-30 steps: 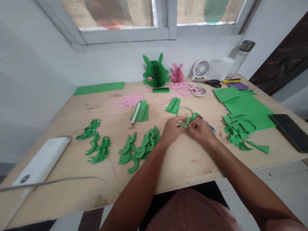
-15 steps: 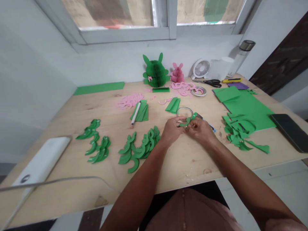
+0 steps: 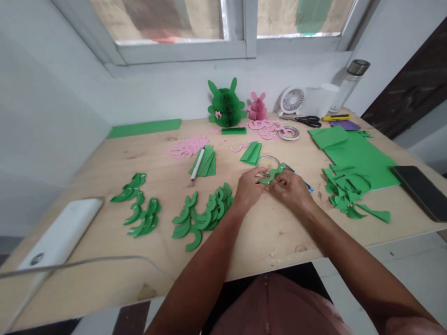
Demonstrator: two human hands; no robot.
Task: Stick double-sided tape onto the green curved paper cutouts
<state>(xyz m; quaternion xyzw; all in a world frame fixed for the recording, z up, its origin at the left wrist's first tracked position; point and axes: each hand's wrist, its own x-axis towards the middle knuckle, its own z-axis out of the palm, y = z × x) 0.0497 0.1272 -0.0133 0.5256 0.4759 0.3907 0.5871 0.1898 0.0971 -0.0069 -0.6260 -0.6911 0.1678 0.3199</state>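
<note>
A curved green paper cutout [image 3: 268, 178] is held between my two hands, a little above the table. My left hand [image 3: 249, 187] is closed on its left end, thumb and fingers pinching. At the other end, my right hand [image 3: 291, 188] grips it with bent fingers. A roll of tape [image 3: 267, 161] lies just beyond the cutout. Partly hidden behind my right hand is a blue-tipped cutter [image 3: 308, 186]. To the left of my left forearm lies a pile of similar green curved cutouts [image 3: 209, 209]; another group with pale strips [image 3: 146, 218] lies further left.
Green paper scraps [image 3: 344, 188], green sheets [image 3: 370, 158] and a phone [image 3: 419, 190] lie at the right. A green paper honeycomb figure [image 3: 226, 107], a small fan [image 3: 292, 99] and scissors [image 3: 309, 121] stand or lie at the back. A white power bank [image 3: 63, 232] with a cable sits left.
The cutout has tilted slightly and its right end sits a little lower between my fingers. Both hands stay in nearly the same place.
</note>
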